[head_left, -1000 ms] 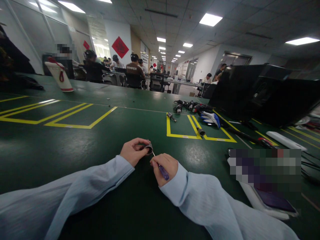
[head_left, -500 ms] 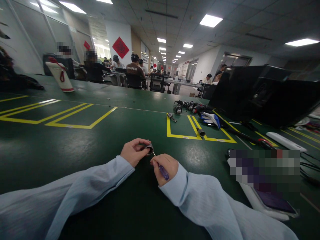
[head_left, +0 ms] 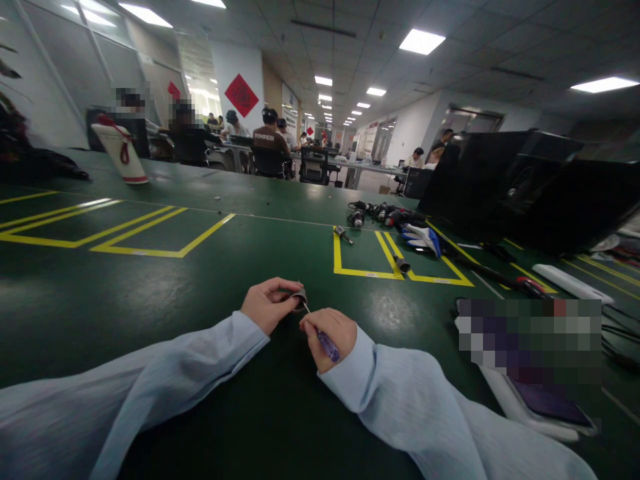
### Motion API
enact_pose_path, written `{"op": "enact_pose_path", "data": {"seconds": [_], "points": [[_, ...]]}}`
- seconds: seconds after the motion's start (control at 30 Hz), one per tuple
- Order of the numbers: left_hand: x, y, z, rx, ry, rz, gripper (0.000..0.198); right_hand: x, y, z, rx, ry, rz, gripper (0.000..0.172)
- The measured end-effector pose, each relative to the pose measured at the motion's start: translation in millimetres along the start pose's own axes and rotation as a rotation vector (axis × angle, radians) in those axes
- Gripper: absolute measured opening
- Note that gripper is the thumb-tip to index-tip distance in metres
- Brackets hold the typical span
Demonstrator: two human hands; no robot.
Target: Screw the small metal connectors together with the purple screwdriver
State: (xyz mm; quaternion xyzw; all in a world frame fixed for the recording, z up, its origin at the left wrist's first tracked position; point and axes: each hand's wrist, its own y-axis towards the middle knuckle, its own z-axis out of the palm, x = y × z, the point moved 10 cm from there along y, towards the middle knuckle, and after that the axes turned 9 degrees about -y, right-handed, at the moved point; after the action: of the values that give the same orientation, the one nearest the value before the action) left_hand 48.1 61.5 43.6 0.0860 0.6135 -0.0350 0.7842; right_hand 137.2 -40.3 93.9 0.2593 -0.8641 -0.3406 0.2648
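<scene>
Between the thumb and fingers of my left hand (head_left: pixel 270 305) is a small dark grey ring-shaped metal part (head_left: pixel 301 299), its opening facing me and to the right. My right hand (head_left: pixel 331 337) is closed round a screwdriver with a clear purple handle (head_left: pixel 328 346). The thin shaft of the screwdriver points up and left, its end at the opening of the metal part; whether the tip touches inside is hidden. Both hands are just above the green table (head_left: pixel 210 427).
Beyond my hands, a metal part with a stem (head_left: pixel 343 235) and a cylindrical metal part (head_left: pixel 402 265) lie by yellow tape outlines. Tools (head_left: pixel 357 218) and a blue-white glove (head_left: pixel 421 239) are farther back. A phone (head_left: pixel 550 402) lies at right, a paper cup (head_left: pixel 121 152) stands far left.
My hands stay in almost the same place. The screwdriver shaft and the metal part have shifted only very slightly against each other.
</scene>
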Motion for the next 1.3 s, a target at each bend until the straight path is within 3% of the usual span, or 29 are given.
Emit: {"op": "enact_pose_path", "data": {"seconds": [0.47, 0.67, 0.8, 0.9, 1.0, 1.13, 1.3], "points": [[-6.9, 0.1, -0.5, -0.001, 0.045, 0.034, 0.015, 4.3, 2.3, -10.6, -0.012, 0.032, 0.004, 0.013], [-15.5, 31.4, -27.1, -0.081, 0.172, 0.173, 0.015, -4.6, 1.4, -17.5, -0.045, 0.066, 0.054, 0.014], [-23.4, 62.6, -57.6, -0.208, 0.383, 0.231, 0.015, -37.2, 3.6, -26.9, -0.188, 0.046, 0.130, 0.014], [-34.5, 83.3, -76.6, -0.282, 0.643, 0.268, 0.019, -69.1, 9.9, -37.4, -0.274, -0.122, 0.142, 0.014], [-44.1, 99.5, -94.6, -0.332, 0.760, 0.275, 0.024, -117.0, 18.9, -46.2, -0.219, -0.452, 0.289, 0.020], [-53.1, 113.7, -112.5, -0.376, 0.869, 0.272, 0.024, -174.2, 22.8, -70.4, -0.208, -0.574, 0.465, 0.026], [-54.7, 125.3, -121.9, -0.381, 0.961, 0.266, 0.025, -232.0, 4.8, -98.1, -0.160, -0.680, 0.792, 0.027]]}}
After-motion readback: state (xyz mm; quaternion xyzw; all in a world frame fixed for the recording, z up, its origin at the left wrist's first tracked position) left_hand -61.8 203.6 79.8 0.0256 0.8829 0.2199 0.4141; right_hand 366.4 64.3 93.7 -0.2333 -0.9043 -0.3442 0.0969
